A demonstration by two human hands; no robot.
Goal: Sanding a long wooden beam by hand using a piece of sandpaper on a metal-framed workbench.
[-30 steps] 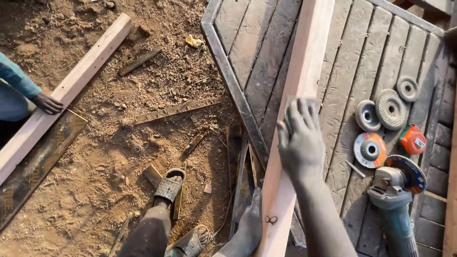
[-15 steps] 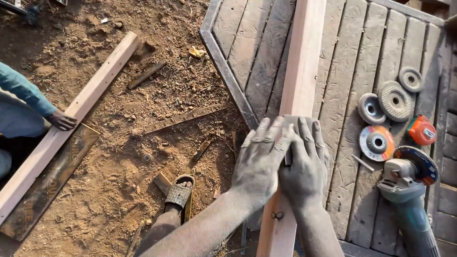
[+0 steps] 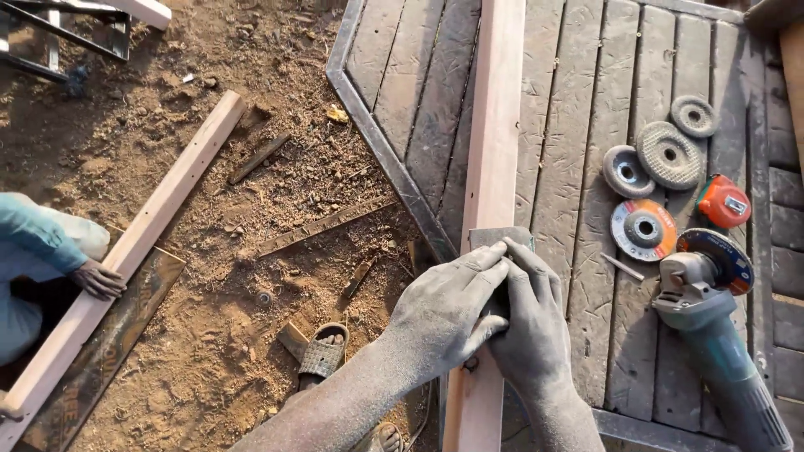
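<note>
Fingers of both hands pressed flat, close together, on a dark sheet of sandpaper that lies on top of the long wooden beam; not curled round anything, just bearing down. Left hand overlaps the right hand, both grey with dust, wrists coming in from the bottom edge. Only the upper edge of the sandpaper shows past the fingertips. Beam runs from bottom centre up and out of the top of the view, resting on a worn plank table with a metal frame along its angled left edge. On the table right of the beam: three grey grinding discs, an orange-faced flap disc, an orange tape measure, and an angle grinder with teal body, disc guard toward the discs; all well apart from the hands. Thin nail-like rod lies between flap disc and beam. Left of the table, sawdust-covered dirt ground; a sandalled foot just below the left forearm. Further left a second wooden beam lies diagonally on the ground, with another person's hand, blue sleeve, resting on it.
</note>
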